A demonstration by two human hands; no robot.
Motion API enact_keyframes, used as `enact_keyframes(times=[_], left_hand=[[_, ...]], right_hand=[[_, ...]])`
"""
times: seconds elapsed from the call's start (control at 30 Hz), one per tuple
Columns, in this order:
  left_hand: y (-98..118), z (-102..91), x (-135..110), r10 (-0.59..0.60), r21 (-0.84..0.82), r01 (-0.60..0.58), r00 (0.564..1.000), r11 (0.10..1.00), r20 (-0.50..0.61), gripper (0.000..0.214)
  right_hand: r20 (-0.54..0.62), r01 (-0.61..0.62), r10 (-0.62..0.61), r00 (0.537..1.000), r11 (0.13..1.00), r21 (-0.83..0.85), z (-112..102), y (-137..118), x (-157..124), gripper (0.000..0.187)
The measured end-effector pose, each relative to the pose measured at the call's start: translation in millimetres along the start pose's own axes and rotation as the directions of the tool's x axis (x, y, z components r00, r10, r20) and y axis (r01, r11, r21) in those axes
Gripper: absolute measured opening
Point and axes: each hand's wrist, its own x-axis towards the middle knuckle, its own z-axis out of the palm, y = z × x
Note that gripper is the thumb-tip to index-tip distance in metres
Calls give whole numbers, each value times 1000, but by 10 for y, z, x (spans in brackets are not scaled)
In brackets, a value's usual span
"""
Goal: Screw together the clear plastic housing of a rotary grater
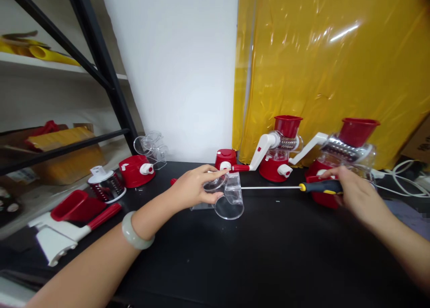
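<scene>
My left hand (201, 185) grips a clear plastic grater housing (230, 206) low over the black table, thumb and fingers around its upper part. A screwdriver (322, 187) with a dark blue and yellow handle lies level in my right hand (351, 191), fingers closed on the handle. Its long metal shaft runs left, and the tip meets the clear housing; whether it sits in a hole or slot I cannot tell. Just behind my left fingertips stands a small red base (225, 157) with a white knob.
Two assembled rotary graters, one (275, 158) mid-right and another (349, 147) farther right, stand at the back. On the left lie a red base (136, 170), a drum grater (105, 184), a white-and-red hopper part (75, 214) and clear plastic parts (151, 147). White cables (403, 178) trail at right.
</scene>
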Motion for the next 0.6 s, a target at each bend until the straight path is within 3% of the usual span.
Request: enact_keyframes(times=[0.07,0.17,0.23,0.3,0.4,0.5,0.6], left_hand=[[10,-7,3,5,-3,-5,1000,1000,-1,59],[21,-17,6,8,-4,-8,1000,1000,6,60],[27,-21,7,11,-1,-11,1000,1000,8,60],[31,-24,7,16,0,-16,1000,1000,3,60],[33,-27,8,20,-7,-20,1000,1000,-4,59],[30,-28,8,15,-16,-15,1000,1000,-5,58],[23,-25,6,18,-14,-19,1000,1000,-11,58]], right_hand=[[-22,54,-53,998,998,23,-14,-11,-12,46],[-11,87,-89,996,925,370,-6,-98,-48,34],[39,40,-75,996,827,561,4,-165,-71,43],[87,1,-75,993,764,645,7,-205,-84,51],[99,51,-121,988,847,529,-13,-186,-83,37],[119,93,-113,986,982,163,-61,-116,-69,44],[90,135,-124,988,981,-140,-99,-77,-54,49]])
